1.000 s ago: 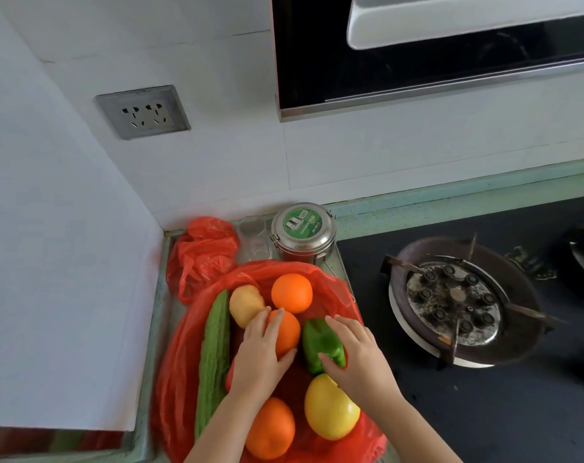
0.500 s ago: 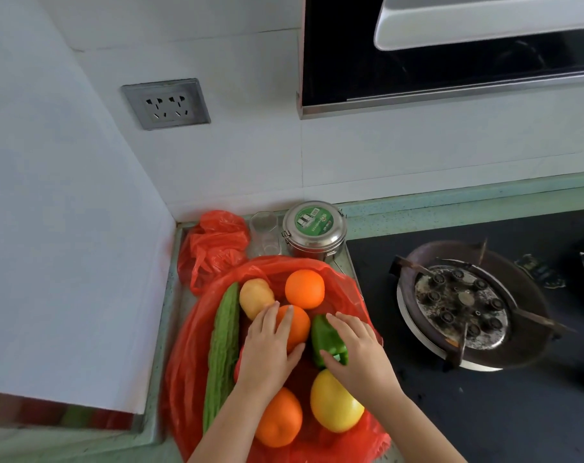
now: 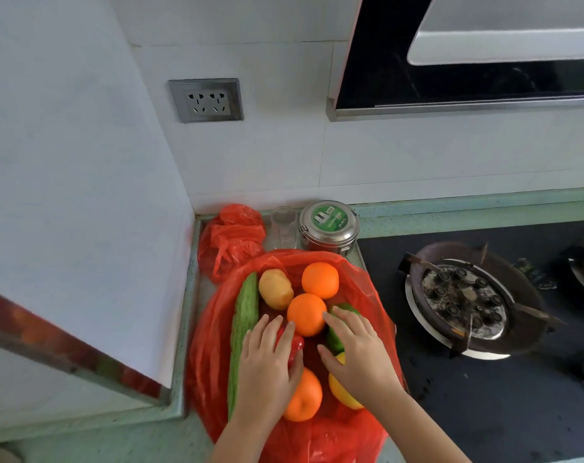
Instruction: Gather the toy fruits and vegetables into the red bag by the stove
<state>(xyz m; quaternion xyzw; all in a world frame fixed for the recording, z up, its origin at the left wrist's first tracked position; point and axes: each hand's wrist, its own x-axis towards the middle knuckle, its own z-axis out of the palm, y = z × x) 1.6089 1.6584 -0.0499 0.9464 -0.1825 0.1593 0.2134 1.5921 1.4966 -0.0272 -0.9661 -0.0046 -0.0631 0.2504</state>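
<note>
Left hand, fingers straight, rests on the red toy, right hand arches over the green pepper (grip unclear), both toys directly under the hands, w/ the red bag beneath.

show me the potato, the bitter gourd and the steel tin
potato (image 3: 275,289), head view, middle of its yellow skin
bitter gourd (image 3: 246,305), head view, upper half of its green body
steel tin (image 3: 329,219), head view, green label on its lid
</note>
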